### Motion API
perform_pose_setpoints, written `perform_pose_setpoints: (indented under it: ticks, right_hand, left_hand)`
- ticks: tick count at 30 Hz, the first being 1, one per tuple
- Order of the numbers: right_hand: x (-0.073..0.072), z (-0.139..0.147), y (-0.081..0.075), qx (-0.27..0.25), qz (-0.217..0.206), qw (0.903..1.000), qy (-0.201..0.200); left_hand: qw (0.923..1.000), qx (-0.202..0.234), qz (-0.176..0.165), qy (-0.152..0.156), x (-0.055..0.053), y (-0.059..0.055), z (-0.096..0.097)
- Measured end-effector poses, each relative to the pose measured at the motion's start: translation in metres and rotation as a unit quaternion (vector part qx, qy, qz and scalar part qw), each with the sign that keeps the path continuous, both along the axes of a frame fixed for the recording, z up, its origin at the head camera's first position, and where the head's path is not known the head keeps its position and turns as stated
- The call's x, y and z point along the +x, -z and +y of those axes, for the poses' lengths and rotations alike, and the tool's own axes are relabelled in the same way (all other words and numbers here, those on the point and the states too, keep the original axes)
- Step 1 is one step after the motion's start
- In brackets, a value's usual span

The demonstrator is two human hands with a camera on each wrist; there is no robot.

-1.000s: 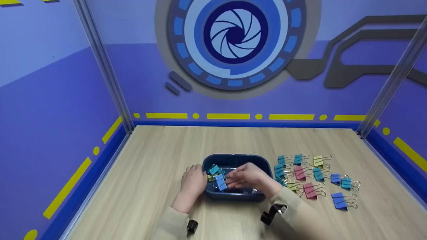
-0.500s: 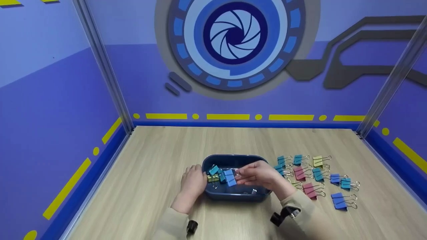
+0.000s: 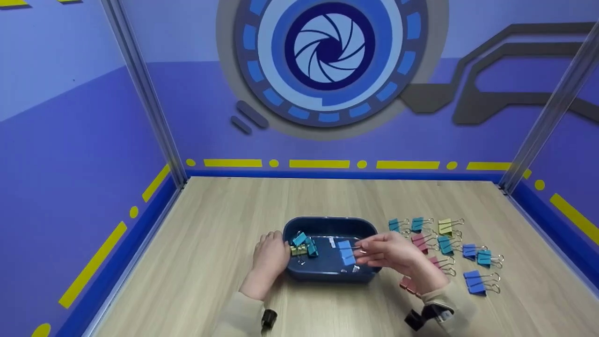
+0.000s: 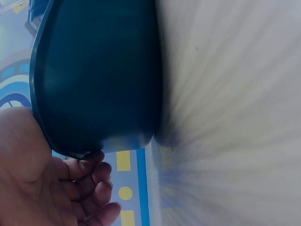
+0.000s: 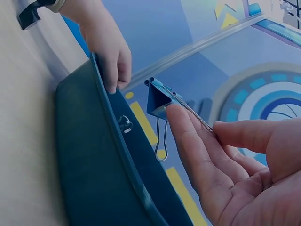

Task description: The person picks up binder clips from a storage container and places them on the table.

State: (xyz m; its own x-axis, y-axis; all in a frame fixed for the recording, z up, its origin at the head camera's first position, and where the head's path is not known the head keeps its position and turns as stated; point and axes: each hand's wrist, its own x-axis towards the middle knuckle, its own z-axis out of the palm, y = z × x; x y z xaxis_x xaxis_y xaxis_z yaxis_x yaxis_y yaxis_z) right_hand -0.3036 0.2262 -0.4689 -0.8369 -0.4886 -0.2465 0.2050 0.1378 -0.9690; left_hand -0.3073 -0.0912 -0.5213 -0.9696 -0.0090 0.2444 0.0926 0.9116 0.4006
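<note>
My right hand (image 3: 393,255) pinches a blue binder clip (image 3: 346,252) by one wire handle, between thumb and fingertips. In the right wrist view the binder clip (image 5: 159,100) hangs above the rim, its other handle dangling free. Below it stands a dark blue plastic bin (image 3: 330,276). My left hand (image 3: 272,255) holds the bin's left rim; in the left wrist view its fingers (image 4: 96,188) curl beside the outer wall, thumb hidden. Teal binder clips (image 3: 312,247) and a yellow-green binder clip (image 3: 298,250) lie inside at the left end.
Right of the bin, binder clips lie in loose rows: teal (image 3: 417,224), yellow (image 3: 445,226), pink (image 3: 421,243) and blue (image 3: 475,282). My right forearm partly covers some. Small shiny scraps (image 3: 355,268) lie on the bin floor. Printed panels enclose the wooden table (image 3: 224,206).
My right hand has moved right, lifting the blue binder clip away from the clips at the bin's left end. My left hand stays on the rim.
</note>
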Motion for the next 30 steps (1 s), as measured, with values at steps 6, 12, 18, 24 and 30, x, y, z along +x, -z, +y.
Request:
perform_pose_setpoints:
  ticks: [6, 12, 18, 24, 30]
  right_hand:
    - [0.014, 0.029, 0.001, -0.019, -0.008, 0.9998, 0.006]
    - [0.028, 0.059, 0.002, -0.049, -0.015, 0.9985, 0.019]
    - [0.043, 0.09, 0.011, -0.073, -0.039, 0.9964, 0.018]
    - [0.055, 0.117, 0.022, -0.084, -0.051, 0.9951, 0.011]
    - [0.067, 0.145, 0.028, -0.074, -0.083, 0.9936, 0.02]
  left_hand:
    - [1.0, 0.004, -0.005, -0.003, 0.001, 0.0, -0.001]
    - [1.0, 0.002, 0.0, -0.004, 0.0, 0.001, -0.002]
    - [1.0, 0.004, -0.002, -0.003, 0.0, 0.001, -0.003]
    - [1.0, 0.003, 0.002, -0.002, -0.001, 0.002, -0.002]
    - [1.0, 0.002, -0.004, -0.001, 0.0, 0.0, 0.0]
